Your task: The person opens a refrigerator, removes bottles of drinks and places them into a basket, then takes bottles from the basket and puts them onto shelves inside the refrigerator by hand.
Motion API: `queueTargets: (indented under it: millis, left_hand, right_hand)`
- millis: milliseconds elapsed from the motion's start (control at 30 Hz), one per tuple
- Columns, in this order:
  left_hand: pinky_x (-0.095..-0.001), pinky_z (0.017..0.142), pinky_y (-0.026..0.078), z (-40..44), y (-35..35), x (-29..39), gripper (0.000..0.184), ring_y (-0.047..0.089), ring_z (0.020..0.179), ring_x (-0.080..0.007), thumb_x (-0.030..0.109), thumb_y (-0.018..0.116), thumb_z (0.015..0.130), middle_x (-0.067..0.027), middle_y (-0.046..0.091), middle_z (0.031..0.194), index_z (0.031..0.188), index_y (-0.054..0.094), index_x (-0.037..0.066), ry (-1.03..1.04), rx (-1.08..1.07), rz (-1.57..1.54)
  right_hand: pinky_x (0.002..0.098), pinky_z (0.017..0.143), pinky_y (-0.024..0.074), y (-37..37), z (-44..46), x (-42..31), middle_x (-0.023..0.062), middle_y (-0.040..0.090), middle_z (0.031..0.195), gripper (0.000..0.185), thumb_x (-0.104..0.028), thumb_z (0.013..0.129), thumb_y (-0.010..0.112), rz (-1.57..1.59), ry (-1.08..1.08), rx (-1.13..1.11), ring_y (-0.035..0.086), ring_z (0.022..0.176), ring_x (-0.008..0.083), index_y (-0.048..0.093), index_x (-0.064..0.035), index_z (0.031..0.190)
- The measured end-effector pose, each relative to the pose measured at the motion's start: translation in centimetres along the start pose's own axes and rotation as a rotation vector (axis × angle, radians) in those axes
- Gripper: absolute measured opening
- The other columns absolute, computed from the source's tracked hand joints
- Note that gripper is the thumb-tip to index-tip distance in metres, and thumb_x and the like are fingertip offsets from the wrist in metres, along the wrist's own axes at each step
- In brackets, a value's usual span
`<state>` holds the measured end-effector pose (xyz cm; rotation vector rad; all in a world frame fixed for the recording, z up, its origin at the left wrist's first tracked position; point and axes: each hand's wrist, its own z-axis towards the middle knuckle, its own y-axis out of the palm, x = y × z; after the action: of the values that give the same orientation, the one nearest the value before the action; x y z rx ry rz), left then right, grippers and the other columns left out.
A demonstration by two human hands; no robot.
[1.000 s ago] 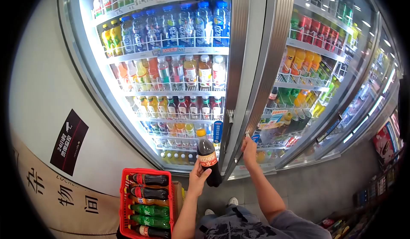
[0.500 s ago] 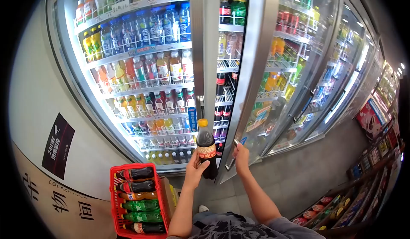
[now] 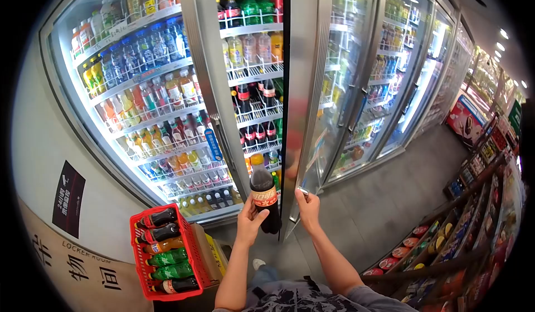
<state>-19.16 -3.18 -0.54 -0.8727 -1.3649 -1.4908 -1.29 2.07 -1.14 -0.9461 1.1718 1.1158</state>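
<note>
My left hand (image 3: 249,223) is wrapped round a dark cola bottle (image 3: 264,200) with a yellow cap and a red-and-cream label. The bottle stands nearly upright, in front of the gap of the partly open fridge door (image 3: 305,100). At that door's lower part, my right hand (image 3: 308,207) is closed on the metal door handle (image 3: 302,190). Behind the bottle, shelves (image 3: 251,78) show through the gap, holding cola, green bottles and other drinks.
A red basket (image 3: 135,245) with several soda bottles rests at lower left, beside a cardboard box (image 3: 207,256). To the left stands a closed glass fridge door (image 3: 134,105) with stocked shelves. More fridges line the right, and a snack rack (image 3: 440,250) stands at lower right.
The door in my right hand has swung wider, showing more of the shelves behind it. My view has shifted to the right. The cola bottle stays in my left hand.
</note>
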Motion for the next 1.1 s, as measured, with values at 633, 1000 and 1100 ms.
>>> queueTargets:
  millis: [633, 1000, 1100]
  left_hand:
    - [-0.0333, 0.109, 0.034, -2.2, 13.2, -4.4, 0.078, 0.047, 0.128, -0.0207, 0.008, 0.072, 0.086, -0.0151, 0.046, 0.142, 0.149, 0.027, -0.005, -0.129, -0.393, -0.076]
    - [-0.0344, 0.111, 0.032, 2.5, 14.7, -5.1, 0.079, 0.046, 0.131, -0.0213, 0.005, 0.071, 0.085, -0.0158, 0.044, 0.144, 0.149, 0.025, -0.006, -0.201, -0.533, -0.103]
    - [-0.0341, 0.110, 0.033, 4.4, 14.8, -5.2, 0.078, 0.045, 0.131, -0.0212, 0.004, 0.070, 0.086, -0.0159, 0.044, 0.144, 0.149, 0.025, -0.006, -0.184, -0.556, -0.118]
  right_hand:
    - [0.0232, 0.076, 0.0414, -15.7, -4.8, 0.3, -0.0014, 0.057, 0.090, 0.022, -0.025, 0.097, 0.062, 0.125, -0.175, 0.552, 0.050, 0.082, 0.0071, 0.061, -0.0030, 0.099]
    - [0.0294, 0.099, 0.0378, -22.5, -2.7, -1.7, 0.0057, 0.054, 0.120, 0.030, -0.022, 0.100, 0.055, 0.086, -0.305, 1.125, 0.048, 0.113, 0.0144, 0.054, -0.0015, 0.121]
    - [0.0348, 0.107, 0.0301, -18.7, -3.1, -5.5, 0.0114, 0.046, 0.130, 0.037, -0.014, 0.096, 0.059, -0.261, -0.621, 1.238, 0.042, 0.125, 0.0219, 0.048, -0.0028, 0.129]
